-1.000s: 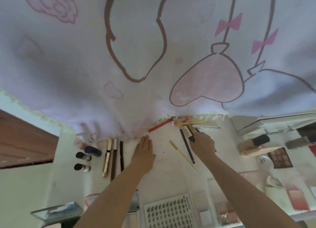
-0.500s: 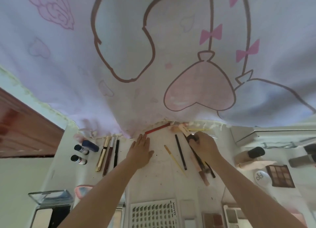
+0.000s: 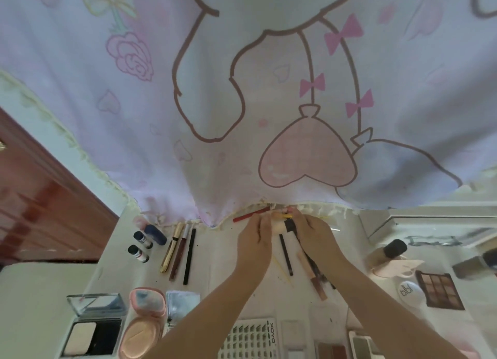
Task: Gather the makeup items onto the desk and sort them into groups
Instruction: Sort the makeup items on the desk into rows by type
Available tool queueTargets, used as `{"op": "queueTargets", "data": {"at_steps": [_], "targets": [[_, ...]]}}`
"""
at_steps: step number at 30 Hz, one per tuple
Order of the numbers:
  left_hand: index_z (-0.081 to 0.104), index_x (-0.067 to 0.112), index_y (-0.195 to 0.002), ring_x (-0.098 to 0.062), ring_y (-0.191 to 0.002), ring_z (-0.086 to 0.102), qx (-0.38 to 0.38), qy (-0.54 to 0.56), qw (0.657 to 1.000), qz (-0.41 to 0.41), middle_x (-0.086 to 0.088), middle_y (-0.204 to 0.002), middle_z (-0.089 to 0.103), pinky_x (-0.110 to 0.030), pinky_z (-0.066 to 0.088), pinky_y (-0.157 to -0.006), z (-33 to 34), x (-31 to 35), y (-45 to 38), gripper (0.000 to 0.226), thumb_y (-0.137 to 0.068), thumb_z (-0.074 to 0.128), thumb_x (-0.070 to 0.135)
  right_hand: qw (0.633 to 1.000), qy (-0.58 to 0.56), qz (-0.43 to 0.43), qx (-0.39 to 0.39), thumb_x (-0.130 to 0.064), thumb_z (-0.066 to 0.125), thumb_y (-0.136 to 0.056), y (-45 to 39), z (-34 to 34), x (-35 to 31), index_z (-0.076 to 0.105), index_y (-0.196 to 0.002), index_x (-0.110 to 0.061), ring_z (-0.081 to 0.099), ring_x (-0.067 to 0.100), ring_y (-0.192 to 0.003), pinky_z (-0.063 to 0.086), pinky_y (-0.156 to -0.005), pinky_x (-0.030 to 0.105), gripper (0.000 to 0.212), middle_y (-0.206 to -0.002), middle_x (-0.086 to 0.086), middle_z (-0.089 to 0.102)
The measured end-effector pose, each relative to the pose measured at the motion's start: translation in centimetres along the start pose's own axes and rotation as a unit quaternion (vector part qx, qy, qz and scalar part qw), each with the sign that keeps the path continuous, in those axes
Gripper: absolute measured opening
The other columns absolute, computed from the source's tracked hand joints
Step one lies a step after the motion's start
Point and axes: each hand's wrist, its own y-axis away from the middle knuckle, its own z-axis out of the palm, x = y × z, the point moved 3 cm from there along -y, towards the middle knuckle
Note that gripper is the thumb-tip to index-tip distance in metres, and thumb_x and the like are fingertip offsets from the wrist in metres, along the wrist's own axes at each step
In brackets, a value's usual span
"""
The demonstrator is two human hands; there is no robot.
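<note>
Makeup brush (image 3: 279, 225) is being gripped by left hand (image 3: 254, 241) and right hand (image 3: 317, 237) together above the desk (image 3: 215, 272); contents of containers indiscernible.

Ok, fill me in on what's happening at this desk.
A person is sorting makeup on a white desk. Both hands are up at the far edge by the cartoon-print cloth: the left hand and right hand meet over a small cluster of items there, though exactly what each grip holds is hard to tell. Slim pencils already lie in a row to the left beside small bottles; compacts and an eyeshadow palette sit nearer.
</note>
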Motion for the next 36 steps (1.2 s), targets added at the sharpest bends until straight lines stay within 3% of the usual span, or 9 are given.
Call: {"op": "queueTargets", "data": {"at_steps": [3, 9, 12, 16, 19, 23, 26, 30, 36], "targets": [[0.051, 0.017, -0.078, 0.000, -0.051, 0.044, 0.037, -0.020, 0.999, -0.001, 0.012, -0.059, 0.045, -0.012, 0.035, -0.052, -0.6, 0.9, 0.5, 0.028, -0.098, 0.031, 0.020, 1.000, 0.010, 0.019, -0.007, -0.040, 0.035, -0.094, 0.5, 0.3, -0.8, 0.065, -0.071, -0.003, 0.035, 0.004, -0.037, 0.030, -0.038, 0.012, 0.053, -0.047, -0.005, 0.039], [0.041, 0.022, -0.058, -0.008, -0.046, 0.033, 0.020, 0.001, 0.998, -0.059, 0.007, -0.051, 0.036, -0.021, 0.027, -0.048, -1.7, 2.7, 0.1, 0.043, -0.098, 0.028, 0.029, 0.994, -0.016, -0.097, 0.042, -0.022, 0.037, -0.096, 2.0, -0.3, -2.7, 0.048, -0.049, -0.011, 0.031, 0.007, -0.035, 0.027, -0.038, 0.014, 0.050, -0.041, -0.008, 0.030], [0.045, 0.016, -0.065, -0.009, -0.038, 0.031, -0.031, 0.089, 0.975, -0.202, 0.006, -0.044, 0.036, -0.021, 0.026, -0.038, -1.6, 2.7, 0.4, 0.040, -0.097, 0.030, 0.032, 0.979, 0.042, -0.190, 0.052, -0.033, 0.033, -0.090, 2.7, -0.5, -3.2, 0.057, -0.063, 0.006, 0.029, 0.009, -0.043, 0.032, -0.045, 0.015, 0.053, -0.046, -0.004, 0.033], [0.042, 0.013, -0.064, -0.004, -0.025, 0.023, -0.112, 0.186, 0.918, -0.331, 0.010, -0.031, 0.029, -0.013, 0.018, -0.030, -1.5, 3.2, 1.0, 0.041, -0.097, 0.030, 0.032, 0.949, 0.089, -0.302, 0.003, -0.036, 0.034, -0.083, 2.6, -1.5, -3.9, 0.042, -0.069, -0.011, 0.028, 0.004, -0.047, 0.035, -0.051, 0.012, 0.030, -0.054, -0.012, 0.031], [0.046, 0.015, -0.069, -0.004, -0.031, 0.023, -0.104, 0.213, 0.931, -0.278, 0.009, -0.039, 0.029, -0.015, 0.019, -0.033, -2.3, 3.6, 0.5, 0.034, -0.098, 0.033, 0.028, 0.946, 0.128, -0.277, -0.107, -0.014, 0.043, -0.091, 1.6, -2.5, -2.9, 0.043, -0.091, -0.020, 0.041, 0.004, -0.055, 0.038, -0.058, 0.012, 0.007, -0.070, -0.004, 0.048], [0.053, 0.018, -0.077, -0.006, -0.046, 0.040, -0.131, 0.181, 0.958, -0.182, 0.002, -0.057, 0.042, -0.016, 0.034, -0.046, -3.0, 3.6, 0.6, 0.025, -0.097, 0.038, 0.021, 0.962, 0.005, -0.220, -0.159, 0.010, 0.045, -0.085, 1.0, -3.7, -2.3, 0.047, -0.096, -0.031, 0.062, -0.004, -0.074, 0.046, -0.063, 0.008, 0.043, -0.090, -0.012, 0.058], [0.057, 0.018, -0.076, -0.002, -0.042, 0.047, -0.098, 0.134, 0.978, -0.124, 0.003, -0.054, 0.051, -0.015, 0.040, -0.044, -3.4, 3.6, 0.6, 0.021, -0.094, 0.045, 0.016, 0.970, -0.089, -0.112, -0.194, -0.010, 0.044, -0.093, 0.6, -3.7, -2.3, 0.053, -0.096, -0.027, 0.062, 0.005, -0.053, 0.042, -0.044, 0.014, 0.020, -0.068, -0.008, 0.068], [0.059, 0.019, -0.071, -0.001, -0.039, 0.050, -0.062, 0.107, 0.990, -0.070, 0.009, -0.044, 0.055, -0.013, 0.041, -0.040, -3.7, 4.1, 0.7, 0.021, -0.090, 0.051, 0.013, 0.982, 0.020, -0.120, -0.145, -0.023, 0.043, -0.095, 0.4, -3.0, -2.9, 0.054, -0.069, -0.023, 0.047, -0.001, -0.035, 0.034, -0.039, 0.007, 0.029, -0.042, -0.011, 0.058], [0.057, 0.014, -0.069, -0.004, -0.036, 0.047, -0.042, 0.116, 0.988, -0.094, 0.006, -0.046, 0.055, -0.016, 0.040, -0.038, -4.4, 4.0, 0.6, 0.023, -0.091, 0.051, 0.019, 0.965, -0.069, -0.209, -0.145, 0.000, 0.059, -0.082, 1.1, -3.2, -3.2, 0.047, -0.101, -0.039, 0.058, -0.011, -0.081, 0.048, -0.064, 0.009, 0.045, -0.103, -0.017, 0.053]]}}
